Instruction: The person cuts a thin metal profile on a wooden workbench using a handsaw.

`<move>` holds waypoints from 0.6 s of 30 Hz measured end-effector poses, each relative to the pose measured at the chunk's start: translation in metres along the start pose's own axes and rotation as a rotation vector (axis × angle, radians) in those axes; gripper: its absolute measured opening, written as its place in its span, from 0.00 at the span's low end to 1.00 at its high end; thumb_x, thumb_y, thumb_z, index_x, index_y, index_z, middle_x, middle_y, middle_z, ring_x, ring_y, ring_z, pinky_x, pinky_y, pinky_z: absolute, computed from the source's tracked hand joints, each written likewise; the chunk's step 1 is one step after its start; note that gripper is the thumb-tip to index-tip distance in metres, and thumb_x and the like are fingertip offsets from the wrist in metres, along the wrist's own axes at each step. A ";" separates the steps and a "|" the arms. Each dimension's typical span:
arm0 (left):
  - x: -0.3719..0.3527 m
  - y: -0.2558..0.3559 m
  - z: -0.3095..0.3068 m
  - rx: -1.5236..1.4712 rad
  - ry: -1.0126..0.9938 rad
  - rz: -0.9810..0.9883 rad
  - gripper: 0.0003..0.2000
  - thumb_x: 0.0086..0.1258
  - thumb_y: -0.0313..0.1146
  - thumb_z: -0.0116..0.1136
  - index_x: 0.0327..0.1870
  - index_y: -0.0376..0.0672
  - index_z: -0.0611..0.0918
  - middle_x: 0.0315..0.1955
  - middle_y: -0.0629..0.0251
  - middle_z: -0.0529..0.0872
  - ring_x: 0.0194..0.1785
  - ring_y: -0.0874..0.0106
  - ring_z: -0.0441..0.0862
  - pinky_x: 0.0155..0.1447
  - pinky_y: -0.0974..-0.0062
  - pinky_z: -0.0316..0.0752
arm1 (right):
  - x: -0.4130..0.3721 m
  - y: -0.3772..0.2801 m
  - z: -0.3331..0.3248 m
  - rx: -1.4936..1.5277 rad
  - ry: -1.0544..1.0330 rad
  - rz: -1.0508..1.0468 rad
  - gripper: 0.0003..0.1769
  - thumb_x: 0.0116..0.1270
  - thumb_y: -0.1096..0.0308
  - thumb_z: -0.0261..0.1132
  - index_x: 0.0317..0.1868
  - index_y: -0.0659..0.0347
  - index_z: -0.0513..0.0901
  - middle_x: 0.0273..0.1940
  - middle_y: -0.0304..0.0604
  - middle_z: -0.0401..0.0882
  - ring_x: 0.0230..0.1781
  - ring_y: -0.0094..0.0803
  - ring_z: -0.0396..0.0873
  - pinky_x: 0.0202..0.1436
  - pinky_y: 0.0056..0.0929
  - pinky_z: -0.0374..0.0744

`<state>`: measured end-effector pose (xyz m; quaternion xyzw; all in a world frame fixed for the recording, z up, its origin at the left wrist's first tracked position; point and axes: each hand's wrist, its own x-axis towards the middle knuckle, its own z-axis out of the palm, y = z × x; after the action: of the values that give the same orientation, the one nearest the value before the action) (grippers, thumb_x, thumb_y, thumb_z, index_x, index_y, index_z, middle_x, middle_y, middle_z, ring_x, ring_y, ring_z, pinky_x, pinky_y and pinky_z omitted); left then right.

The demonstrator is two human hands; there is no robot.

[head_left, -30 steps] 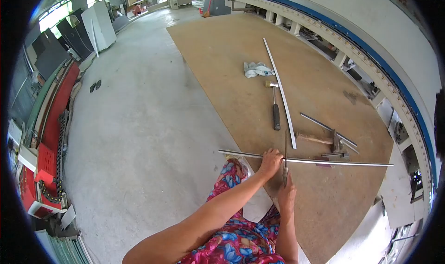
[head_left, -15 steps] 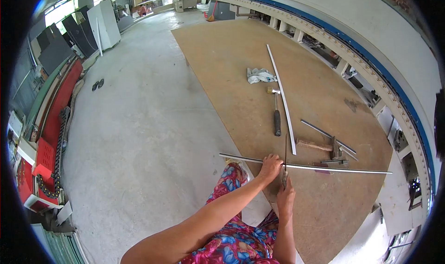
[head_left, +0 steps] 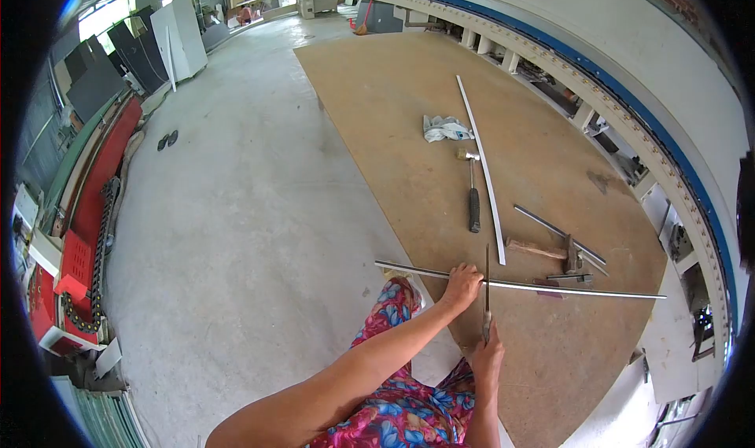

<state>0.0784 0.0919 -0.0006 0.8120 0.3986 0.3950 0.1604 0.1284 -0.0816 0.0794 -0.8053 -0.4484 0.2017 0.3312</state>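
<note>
A long thin metal strip [head_left: 582,291] lies crosswise at the near end of the brown board [head_left: 393,117]. My left hand [head_left: 462,285] is closed on this strip, left of its middle. In my right hand [head_left: 487,353] is the handle of a narrow, dark-bladed tool [head_left: 487,291], its fingers wrapped round it. The blade points away from me and crosses the strip just right of my left hand. Whether it is a saw or a file is too small to tell.
On the board are a white strip [head_left: 481,165], a black-handled hammer [head_left: 473,196], a wooden-handled hammer [head_left: 539,249], a crumpled cloth [head_left: 446,129] and short metal pieces [head_left: 558,233]. A long machine frame [head_left: 582,116] runs along the right. Red machinery [head_left: 76,263] stands far left.
My right hand has drawn the tool back toward my body, so its handle sits further from the strip. My left hand keeps its hold on the strip. The view has shifted slightly.
</note>
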 end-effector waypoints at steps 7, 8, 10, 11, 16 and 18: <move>0.001 -0.003 -0.003 -0.042 -0.008 0.011 0.04 0.58 0.29 0.66 0.33 0.44 0.86 0.35 0.62 0.80 0.48 0.57 0.78 0.49 0.58 0.71 | 0.050 0.004 0.023 -0.034 0.072 -0.231 0.29 0.62 0.82 0.54 0.66 0.73 0.68 0.46 0.73 0.79 0.49 0.61 0.81 0.48 0.49 0.79; 0.000 -0.003 -0.003 -0.033 -0.023 0.004 0.04 0.58 0.29 0.66 0.33 0.44 0.86 0.35 0.61 0.80 0.48 0.57 0.78 0.49 0.58 0.71 | 0.044 0.004 0.022 -0.014 0.064 -0.213 0.29 0.62 0.82 0.53 0.67 0.73 0.68 0.47 0.73 0.79 0.50 0.61 0.81 0.49 0.49 0.79; 0.002 -0.003 -0.002 -0.019 -0.047 -0.009 0.04 0.57 0.29 0.66 0.33 0.43 0.86 0.36 0.61 0.81 0.48 0.57 0.78 0.49 0.58 0.71 | 0.021 0.002 0.014 0.022 0.050 -0.179 0.30 0.61 0.83 0.53 0.67 0.72 0.67 0.49 0.73 0.78 0.51 0.60 0.80 0.50 0.48 0.79; 0.002 -0.003 -0.002 -0.017 -0.038 -0.005 0.04 0.57 0.29 0.67 0.33 0.43 0.85 0.36 0.61 0.81 0.48 0.57 0.78 0.50 0.58 0.72 | 0.008 0.008 0.013 0.007 0.039 -0.150 0.30 0.61 0.83 0.53 0.67 0.71 0.67 0.50 0.72 0.78 0.52 0.59 0.80 0.51 0.47 0.79; 0.000 -0.006 0.007 -0.016 0.030 0.011 0.04 0.55 0.29 0.66 0.31 0.44 0.85 0.36 0.62 0.80 0.49 0.59 0.77 0.49 0.58 0.71 | -0.063 0.027 -0.008 0.010 -0.021 -0.012 0.31 0.62 0.82 0.54 0.69 0.67 0.67 0.50 0.70 0.79 0.53 0.58 0.80 0.52 0.46 0.78; -0.002 -0.005 0.007 0.007 0.026 0.023 0.03 0.56 0.29 0.65 0.31 0.44 0.85 0.35 0.62 0.80 0.48 0.58 0.77 0.48 0.58 0.72 | -0.074 0.022 -0.020 0.035 -0.036 0.011 0.28 0.63 0.79 0.55 0.66 0.71 0.69 0.50 0.71 0.79 0.53 0.60 0.80 0.53 0.45 0.78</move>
<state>0.0807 0.0941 -0.0092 0.8118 0.3929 0.4060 0.1478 0.1155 -0.1600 0.0801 -0.7980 -0.4464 0.2259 0.3361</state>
